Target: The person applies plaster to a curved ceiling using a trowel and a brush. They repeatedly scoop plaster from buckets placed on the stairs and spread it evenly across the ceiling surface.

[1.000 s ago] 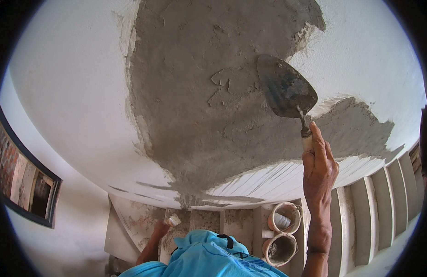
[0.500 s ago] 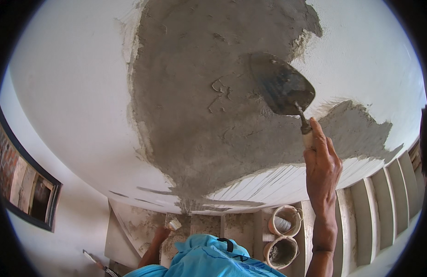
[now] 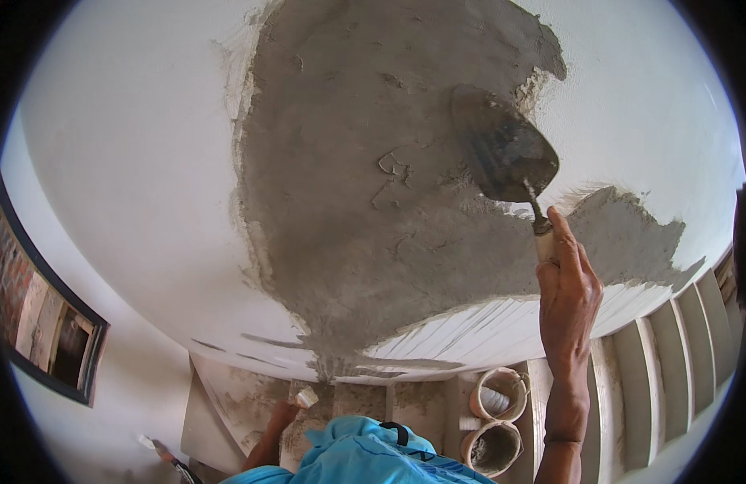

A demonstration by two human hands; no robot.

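My right hand (image 3: 569,282) is closed round the pale handle of a pointed trowel (image 3: 508,145). Its dark, wet blade lies against or just over a broad patch of grey mortar (image 3: 333,185) on the white wall (image 3: 147,177), near the patch's right edge. Whether the blade touches, I cannot tell. Low down on the left, my left hand (image 3: 283,415) grips a brush (image 3: 306,397) with pale bristles, away from the wall patch. Shallow ridges and a curled raised mark show in the mortar; part of its lower border is streaked.
Two buckets (image 3: 492,448) stand on the stairs beside me, one with grey mix inside, the other holding a whitish ribbed object. Stair steps (image 3: 663,363) run along the right. A dark-framed opening (image 3: 50,315) is at left. A pale-tipped, dark-handled tool (image 3: 167,456) shows lower left.
The view has shifted slightly, moving the patch right and down in the picture. Against the wall, the trowel blade has slid a little upward. Both hands keep their hold.
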